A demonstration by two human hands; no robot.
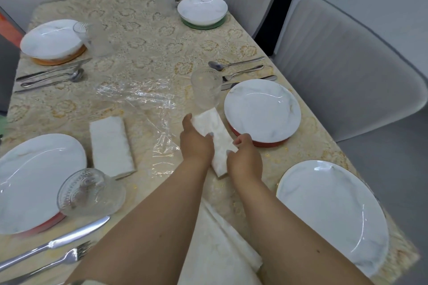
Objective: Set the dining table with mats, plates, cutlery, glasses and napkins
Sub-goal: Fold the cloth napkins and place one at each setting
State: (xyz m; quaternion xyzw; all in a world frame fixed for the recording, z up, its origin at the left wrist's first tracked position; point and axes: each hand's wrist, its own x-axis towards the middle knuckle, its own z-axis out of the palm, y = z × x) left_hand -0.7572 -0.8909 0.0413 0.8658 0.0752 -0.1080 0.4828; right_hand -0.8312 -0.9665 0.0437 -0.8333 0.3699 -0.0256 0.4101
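Both hands on the folded napkin (pixel 215 136) beside the plate (pixel 262 109): left hand (pixel 195 143) pinches its far side, right hand (pixel 243 157) the near end. I'd square it to the plate, clear of the glass (pixel 206 90), then press it flat

Open tabletop (pixel 143 37) through the far middle, nothing standing there. Nearer, crinkled plastic wrap (pixel 148 104) sprawls across the centre (flat, but loose). A tall glass (pixel 206 91) crowds the right plate (pixel 262 110); another glass (pixel 89 192) guards the left plate (pixel 34 180).
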